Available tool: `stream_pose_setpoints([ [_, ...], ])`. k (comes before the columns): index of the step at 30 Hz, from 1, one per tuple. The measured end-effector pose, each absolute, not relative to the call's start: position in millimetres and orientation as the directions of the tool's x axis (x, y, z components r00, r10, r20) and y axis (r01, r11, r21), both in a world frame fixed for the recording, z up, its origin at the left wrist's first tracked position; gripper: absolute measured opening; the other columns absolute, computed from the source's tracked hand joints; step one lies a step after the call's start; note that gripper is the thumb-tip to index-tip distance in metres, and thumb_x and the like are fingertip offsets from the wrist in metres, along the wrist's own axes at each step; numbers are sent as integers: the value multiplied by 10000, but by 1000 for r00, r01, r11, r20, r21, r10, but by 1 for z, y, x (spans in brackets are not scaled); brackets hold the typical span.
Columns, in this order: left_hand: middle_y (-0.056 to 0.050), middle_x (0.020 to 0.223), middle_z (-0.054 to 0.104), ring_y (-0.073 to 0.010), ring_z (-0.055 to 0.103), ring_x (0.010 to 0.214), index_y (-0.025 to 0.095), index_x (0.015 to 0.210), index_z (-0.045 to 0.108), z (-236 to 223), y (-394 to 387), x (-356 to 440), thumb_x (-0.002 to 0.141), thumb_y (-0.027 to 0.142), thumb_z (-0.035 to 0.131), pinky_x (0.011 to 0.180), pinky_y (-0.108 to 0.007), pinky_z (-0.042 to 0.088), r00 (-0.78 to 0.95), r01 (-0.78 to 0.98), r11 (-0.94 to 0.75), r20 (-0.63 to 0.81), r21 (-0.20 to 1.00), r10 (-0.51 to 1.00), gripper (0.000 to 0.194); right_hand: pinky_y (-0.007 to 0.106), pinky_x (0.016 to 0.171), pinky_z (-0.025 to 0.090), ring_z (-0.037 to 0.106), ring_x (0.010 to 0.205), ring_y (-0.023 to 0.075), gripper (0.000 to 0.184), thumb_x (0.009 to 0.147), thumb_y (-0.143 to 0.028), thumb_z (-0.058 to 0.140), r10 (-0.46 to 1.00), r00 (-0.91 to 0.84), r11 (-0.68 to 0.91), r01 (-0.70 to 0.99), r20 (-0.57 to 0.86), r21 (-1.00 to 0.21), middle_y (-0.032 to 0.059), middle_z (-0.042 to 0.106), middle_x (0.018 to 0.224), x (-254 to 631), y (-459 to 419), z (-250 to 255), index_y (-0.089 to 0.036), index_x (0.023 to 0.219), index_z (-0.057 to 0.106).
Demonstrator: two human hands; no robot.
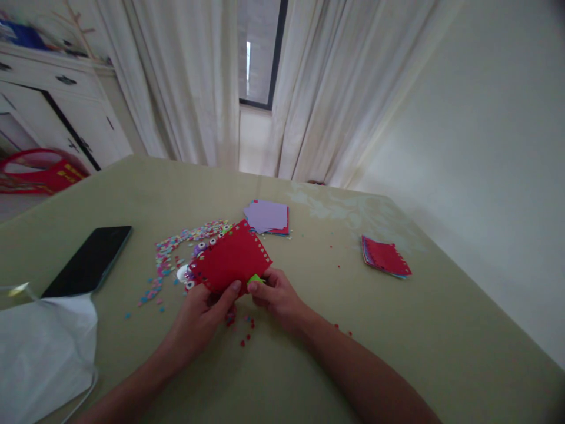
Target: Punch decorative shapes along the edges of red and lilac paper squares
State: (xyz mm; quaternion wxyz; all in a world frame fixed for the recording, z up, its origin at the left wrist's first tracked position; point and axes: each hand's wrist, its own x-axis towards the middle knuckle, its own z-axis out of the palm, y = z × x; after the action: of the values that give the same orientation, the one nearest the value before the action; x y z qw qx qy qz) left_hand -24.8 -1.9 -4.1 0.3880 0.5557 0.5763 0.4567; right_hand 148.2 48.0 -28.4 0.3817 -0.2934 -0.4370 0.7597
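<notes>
My left hand (200, 315) pinches the lower edge of a red paper sheet (232, 256) with punched holes along its borders, thumb on top. My right hand (276, 294) is closed around a small green hole punch (255, 279) at the sheet's lower right edge. Red paper dots (242, 333) lie scattered on the table below my hands. Several small punches with round tops (207, 244) sit behind the sheet, partly hidden by it.
On the green table (309, 365) lie a spill of coloured confetti (170, 259), a black phone (90, 261), a purple-topped paper stack (268, 217), a red punched stack (386, 257) and a white plastic bag (42, 347). Curtains and a white cabinet stand behind.
</notes>
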Motion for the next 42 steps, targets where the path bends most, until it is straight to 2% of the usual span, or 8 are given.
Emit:
stream_pose_setpoints([
  [4, 7, 536, 645, -159, 603, 503, 203, 629, 660, 11, -3, -28, 894, 443, 650, 495, -250, 471, -174, 282, -32, 83, 959, 981, 358, 225, 555, 335, 482, 602, 104, 516, 717, -585, 884, 799, -587, -318, -227, -131, -921, 1, 654, 810, 157, 58, -20, -184, 991, 711],
  [7, -4, 548, 672, -169, 633, 516, 211, 606, 654, 18, -2, -34, 897, 462, 646, 509, -256, 499, -236, 254, -52, 114, 966, 965, 384, 258, 651, 443, 574, 697, 145, 478, 781, -514, 863, 859, -511, 15, 95, -36, -995, 8, 661, 853, 180, 76, -5, -190, 1084, 683],
  [11, -20, 608, 723, -193, 675, 553, 200, 702, 706, 18, 8, -50, 871, 488, 680, 530, -273, 528, -243, 249, -52, 115, 967, 963, 335, 349, 863, 506, 647, 892, 208, 164, 986, -302, 663, 890, -407, 442, 655, 207, -613, 82, 687, 990, 214, 101, 3, -163, 1037, 734],
  [17, -31, 596, 736, -198, 654, 505, 188, 716, 726, 20, 24, -74, 838, 483, 693, 461, -266, 479, -405, 358, 20, 135, 933, 904, 321, 418, 916, 574, 698, 1011, 281, 386, 1014, -248, 598, 924, -294, 359, 889, 246, -284, 189, 582, 1249, 219, 104, -7, -121, 1378, 609],
  [22, 24, 608, 712, -166, 619, 491, 181, 935, 739, 15, 31, -85, 785, 421, 754, 462, -242, 474, -405, 187, -61, 133, 980, 904, 283, 460, 974, 579, 673, 1093, 295, 400, 1034, -328, 586, 780, -491, 609, 737, 388, -291, 170, 611, 1282, 173, 87, -1, -194, 1410, 569],
  [28, 32, 523, 636, -108, 514, 450, 182, 656, 644, 10, 30, -92, 827, 447, 756, 444, -208, 404, -483, 2, -67, 59, 998, 874, 334, 458, 1044, 549, 614, 1232, 313, 467, 960, -397, 722, 504, -745, 864, 429, 437, -265, 177, 619, 1364, 121, 76, -23, -179, 1343, 567],
  [35, -18, 559, 704, -148, 595, 495, 179, 640, 697, 17, 22, -75, 808, 477, 750, 509, -244, 477, -405, 119, -13, 60, 993, 912, 345, 376, 927, 568, 647, 1099, 254, 223, 939, -196, 702, 653, -633, 748, 454, 416, -484, 131, 642, 1228, 126, 71, -34, -199, 1135, 594],
  [42, -30, 538, 711, -167, 612, 483, 186, 669, 699, 26, 15, -59, 776, 514, 723, 479, -248, 478, -371, 184, 55, 17, 981, 929, 346, 296, 727, 545, 625, 775, 169, 197, 985, -316, 691, 729, -381, 674, 257, 568, -693, 45, 656, 986, 131, 77, -33, -215, 1135, 613],
])
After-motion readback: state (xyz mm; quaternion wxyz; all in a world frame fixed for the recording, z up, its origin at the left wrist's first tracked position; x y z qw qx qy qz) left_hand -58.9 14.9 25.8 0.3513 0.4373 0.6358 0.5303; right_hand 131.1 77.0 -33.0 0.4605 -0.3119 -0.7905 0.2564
